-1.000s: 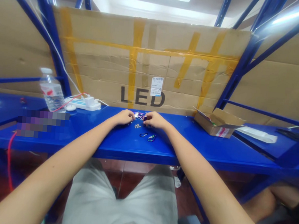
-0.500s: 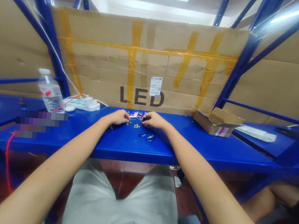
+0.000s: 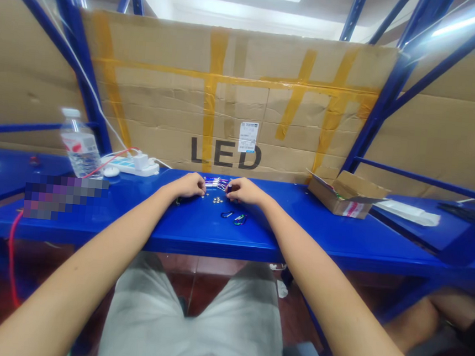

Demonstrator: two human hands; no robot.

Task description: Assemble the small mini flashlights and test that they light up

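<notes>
My left hand (image 3: 190, 185) rests on the blue table with its fingers curled together, close to small round silver pieces; what its fingertips hold, if anything, is too small to tell. Between the thumb and fingers of my right hand (image 3: 245, 191) is a small dark blue cylinder (image 3: 229, 189). A few shiny silver discs (image 3: 218, 200), like button cells, lie between my hands. Behind them sits a row of glossy purple and silver pieces (image 3: 216, 182), partly hidden by my hands. Nearer to me lie a dark carabiner (image 3: 226, 215) and a greenish one (image 3: 240, 220).
An open cardboard box (image 3: 344, 195) stands to the right, beside a white packet (image 3: 411, 212). On the left are a water bottle (image 3: 80, 145) and a white power strip (image 3: 133, 164) with cables. A large cardboard sheet (image 3: 165, 99) walls off the back. Another person's leg (image 3: 414, 321) shows at lower right.
</notes>
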